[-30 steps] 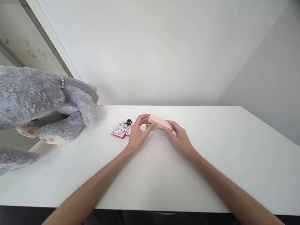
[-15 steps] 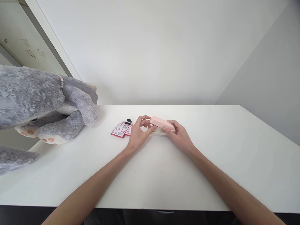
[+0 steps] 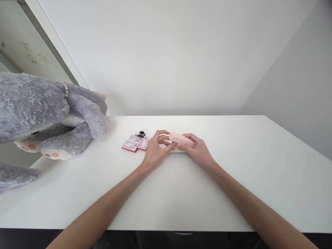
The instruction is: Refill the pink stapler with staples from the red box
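Observation:
A pink stapler (image 3: 181, 139) lies low over the white table (image 3: 181, 193), held between both hands. My left hand (image 3: 155, 150) curls its fingers round the stapler's left end. My right hand (image 3: 198, 152) grips its right half, fingers wrapped over the top. Two small red-and-white staple boxes (image 3: 135, 143) lie just left of my left hand, with a small black object (image 3: 141, 134) behind them.
A large grey plush toy (image 3: 49, 117) with pink paw pads lies on the table's left end. White walls stand behind and to the right. The table's front edge runs along the bottom of the view.
Both hands have brought the pink stapler down from a tilted, raised position to nearly flat on the table, and the fingers have closed more tightly round it.

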`<state>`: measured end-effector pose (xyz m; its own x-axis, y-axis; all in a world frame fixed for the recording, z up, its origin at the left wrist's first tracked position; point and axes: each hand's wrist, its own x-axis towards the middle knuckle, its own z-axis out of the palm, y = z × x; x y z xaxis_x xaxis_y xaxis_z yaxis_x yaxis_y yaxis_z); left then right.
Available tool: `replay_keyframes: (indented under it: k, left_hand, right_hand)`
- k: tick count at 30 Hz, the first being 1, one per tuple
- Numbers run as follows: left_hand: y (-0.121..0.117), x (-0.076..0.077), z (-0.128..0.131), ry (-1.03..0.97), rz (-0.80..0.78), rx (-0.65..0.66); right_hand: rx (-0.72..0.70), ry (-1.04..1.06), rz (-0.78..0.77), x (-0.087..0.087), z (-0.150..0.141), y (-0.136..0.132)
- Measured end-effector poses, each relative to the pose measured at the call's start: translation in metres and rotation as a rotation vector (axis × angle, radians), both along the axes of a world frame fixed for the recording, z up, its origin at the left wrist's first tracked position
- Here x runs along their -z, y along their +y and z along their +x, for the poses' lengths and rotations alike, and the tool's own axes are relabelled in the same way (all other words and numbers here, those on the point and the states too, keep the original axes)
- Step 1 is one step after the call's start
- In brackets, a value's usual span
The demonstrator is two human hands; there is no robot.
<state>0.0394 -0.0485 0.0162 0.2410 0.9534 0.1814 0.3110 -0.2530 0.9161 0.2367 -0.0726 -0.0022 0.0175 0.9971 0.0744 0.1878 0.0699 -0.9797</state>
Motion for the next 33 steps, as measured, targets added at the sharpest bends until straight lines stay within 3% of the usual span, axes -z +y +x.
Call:
replay_keyframes:
  k: [19,33]
  left_hand:
    - [-0.004,0.004,0.006,-0.103,-0.125,0.044]
    - [-0.002,0.011,0.007,-0.062,-0.074,0.047]
  right_hand:
    - [0.001,0.061,0.022,0.001,0.001,0.001]
    - [-0.021,0.128,0.017,0.003,0.002,0.002]
